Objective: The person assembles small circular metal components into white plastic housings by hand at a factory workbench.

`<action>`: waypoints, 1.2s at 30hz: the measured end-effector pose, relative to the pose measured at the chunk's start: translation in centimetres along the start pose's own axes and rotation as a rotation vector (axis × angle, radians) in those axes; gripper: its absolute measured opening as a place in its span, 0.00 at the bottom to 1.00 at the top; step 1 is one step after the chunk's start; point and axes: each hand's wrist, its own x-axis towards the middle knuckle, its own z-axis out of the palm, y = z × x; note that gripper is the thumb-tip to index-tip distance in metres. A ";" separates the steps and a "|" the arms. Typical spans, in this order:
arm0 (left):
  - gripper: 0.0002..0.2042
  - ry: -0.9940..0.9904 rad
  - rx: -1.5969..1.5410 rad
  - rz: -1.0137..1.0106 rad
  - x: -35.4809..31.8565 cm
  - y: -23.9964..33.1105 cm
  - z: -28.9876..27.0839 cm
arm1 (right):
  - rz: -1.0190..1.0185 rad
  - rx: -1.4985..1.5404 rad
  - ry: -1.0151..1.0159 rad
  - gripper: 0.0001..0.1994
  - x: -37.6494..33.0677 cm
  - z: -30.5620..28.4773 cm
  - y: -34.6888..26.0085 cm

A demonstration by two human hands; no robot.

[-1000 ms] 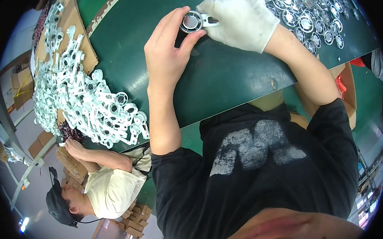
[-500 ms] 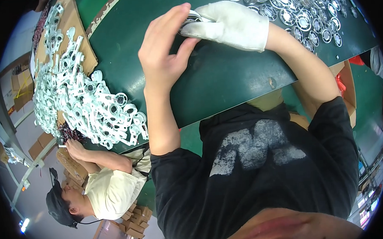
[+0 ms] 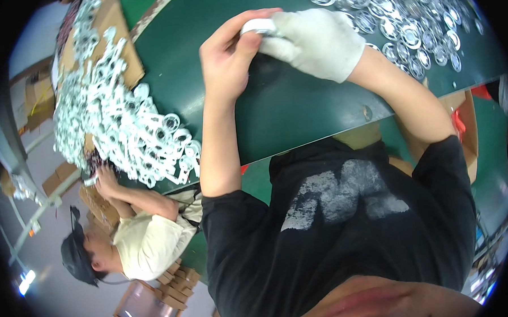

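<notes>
A small white round part (image 3: pixel 258 27) was pinched between the bare left hand (image 3: pixel 227 63) and the gloved right hand (image 3: pixel 317 42), both closed on it, above the green table (image 3: pixel 297 117), with the heap of silvery rings (image 3: pixel 412 21) lying just beyond the right hand.

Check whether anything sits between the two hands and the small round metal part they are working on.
Nothing visible does: the bare left hand and the gloved right hand both already touch the round metal part, held above the green table.
</notes>
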 end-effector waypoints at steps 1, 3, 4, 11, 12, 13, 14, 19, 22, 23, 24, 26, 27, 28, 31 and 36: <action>0.15 -0.029 0.117 -0.074 0.8 0.0 -0.7 | 0.085 0.051 -0.082 0.21 0.3 -0.4 0.0; 0.13 -0.003 0.257 -0.265 1.6 0.2 -2.3 | 0.192 -0.078 -0.203 0.26 0.5 -1.0 -0.2; 0.15 0.033 0.209 -0.475 2.3 0.6 -3.0 | 0.224 -0.112 -0.254 0.28 0.7 -1.5 -0.4; 0.13 0.582 -0.123 -0.185 6.6 3.0 -12.2 | 0.129 -0.040 -0.239 0.25 0.2 -1.2 -0.7; 0.15 0.738 -0.052 -0.149 6.4 3.4 -12.6 | 0.123 -0.052 -0.264 0.24 0.3 -1.0 -0.9; 0.18 0.694 0.225 -0.263 5.9 5.1 -11.4 | 0.152 -0.071 -0.289 0.24 0.2 -0.7 -0.2; 0.19 0.604 0.514 -0.454 5.3 7.3 -11.4 | 0.139 -0.076 -0.271 0.23 0.0 -0.5 0.2; 0.31 0.436 1.458 -0.992 -4.3 12.6 -13.7 | 0.145 -0.108 -0.348 0.22 0.0 -0.7 -0.1; 0.28 0.397 1.509 -1.222 -8.9 12.8 -12.2 | 0.118 -0.126 -0.350 0.21 0.1 -0.9 -0.5; 0.27 0.419 1.522 -1.241 -9.9 12.3 -11.1 | 0.102 -0.130 -0.339 0.21 -0.1 -1.0 -0.6; 0.26 0.413 1.572 -1.129 -10.7 11.5 -10.3 | 0.104 -0.132 -0.343 0.21 -0.2 -0.9 -0.5; 0.23 0.415 1.635 -1.090 -10.9 10.1 -8.9 | 0.083 -0.126 -0.312 0.21 -0.4 -0.7 -0.1; 0.21 0.422 1.629 -1.013 -11.2 9.5 -8.5 | 0.076 -0.108 -0.325 0.21 -0.4 -0.7 -0.3; 0.20 0.449 1.630 -0.948 -11.2 8.9 -8.3 | 0.073 -0.097 -0.336 0.20 -0.1 -0.7 -0.7; 0.15 0.449 1.564 -0.667 -10.0 7.4 -7.3 | 0.015 -0.005 -0.223 0.20 -0.1 0.3 -0.4; 0.13 0.106 1.126 -0.097 -3.7 5.9 -1.7 | -0.588 -0.023 0.582 0.17 2.5 1.2 0.4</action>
